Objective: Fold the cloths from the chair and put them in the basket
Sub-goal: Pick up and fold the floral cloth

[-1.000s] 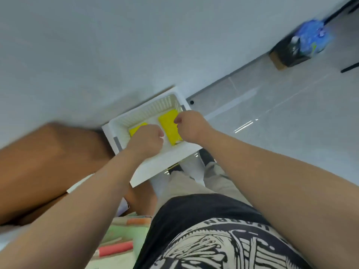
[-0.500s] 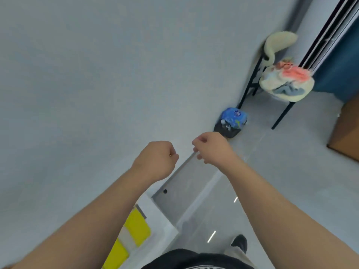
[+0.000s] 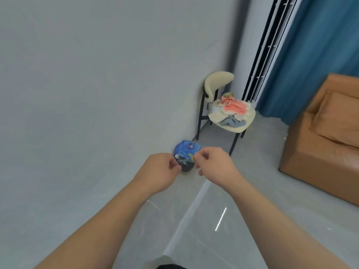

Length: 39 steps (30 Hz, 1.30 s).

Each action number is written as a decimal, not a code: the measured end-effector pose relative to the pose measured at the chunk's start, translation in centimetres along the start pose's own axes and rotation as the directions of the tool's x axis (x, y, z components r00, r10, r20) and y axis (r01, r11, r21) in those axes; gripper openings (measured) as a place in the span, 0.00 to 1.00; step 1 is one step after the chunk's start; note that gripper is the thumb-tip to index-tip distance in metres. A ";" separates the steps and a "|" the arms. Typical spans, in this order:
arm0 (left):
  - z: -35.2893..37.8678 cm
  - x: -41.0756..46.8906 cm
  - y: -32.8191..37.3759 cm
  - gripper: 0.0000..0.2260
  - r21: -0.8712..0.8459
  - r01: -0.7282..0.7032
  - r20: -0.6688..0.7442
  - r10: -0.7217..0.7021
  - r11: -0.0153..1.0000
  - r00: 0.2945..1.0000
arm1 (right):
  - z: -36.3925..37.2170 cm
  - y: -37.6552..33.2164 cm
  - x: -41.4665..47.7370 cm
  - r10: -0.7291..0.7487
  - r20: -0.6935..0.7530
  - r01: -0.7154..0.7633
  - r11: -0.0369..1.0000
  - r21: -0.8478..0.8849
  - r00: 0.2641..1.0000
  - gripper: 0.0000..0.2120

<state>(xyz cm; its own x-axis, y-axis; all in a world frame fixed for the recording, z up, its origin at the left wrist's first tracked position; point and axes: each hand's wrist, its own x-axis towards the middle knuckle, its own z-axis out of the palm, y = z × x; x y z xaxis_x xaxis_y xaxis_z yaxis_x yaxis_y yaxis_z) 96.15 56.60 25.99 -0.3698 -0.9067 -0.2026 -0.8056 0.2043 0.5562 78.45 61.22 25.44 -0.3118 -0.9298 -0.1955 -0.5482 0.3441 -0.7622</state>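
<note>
Two bare hands reach out at about 6 o'clock, both holding nothing: the left hand (image 3: 160, 171) is curled into a loose fist, and the right hand (image 3: 214, 166) has its fingers loosely bent. Between and beyond them, one small dark bin with a blue bag (image 3: 187, 151) sits against the wall. At 2 o'clock stands one cream-cushioned chair with black legs (image 3: 217, 84). On its seat lies one heap of crumpled cloths (image 3: 233, 108), pink, white and grey-blue, their number unclear. One tan leather sofa (image 3: 320, 144) fills 3 o'clock.
</note>
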 end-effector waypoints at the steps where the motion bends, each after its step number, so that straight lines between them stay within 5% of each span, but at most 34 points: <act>1: 0.8 1.6 1.3 0.06 0.010 -0.012 0.013 0.012 1.000 1.000 | -1.3 1.0 1.3 0.010 -0.013 -0.010 1.000 0.007 1.000 0.12; 16: 14.2 37.2 21.0 0.06 -0.024 -0.101 0.231 0.104 0.995 0.967 | -24.2 16.0 29.6 0.186 -0.103 -0.194 0.978 -0.077 0.977 0.14; 26: 21.2 58.3 36.6 0.09 0.047 -0.190 0.322 0.165 0.981 0.932 | -38.3 25.9 48.9 0.268 -0.131 -0.262 0.963 0.061 0.955 0.11; 39: 25.8 78.8 47.6 0.09 0.031 0.128 0.200 -0.131 0.991 0.971 | -50.3 33.0 76.5 0.122 0.194 -0.110 0.992 -0.069 0.974 0.12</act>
<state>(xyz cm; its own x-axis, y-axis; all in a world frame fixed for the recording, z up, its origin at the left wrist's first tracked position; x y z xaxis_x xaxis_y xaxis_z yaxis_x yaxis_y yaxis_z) 16.71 4.43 15.76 -0.3461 -0.8332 -0.4313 -0.8602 0.0983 0.5004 -2.56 7.99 16.40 -0.2200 -0.8886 -0.4024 -0.5631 0.4525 -0.6915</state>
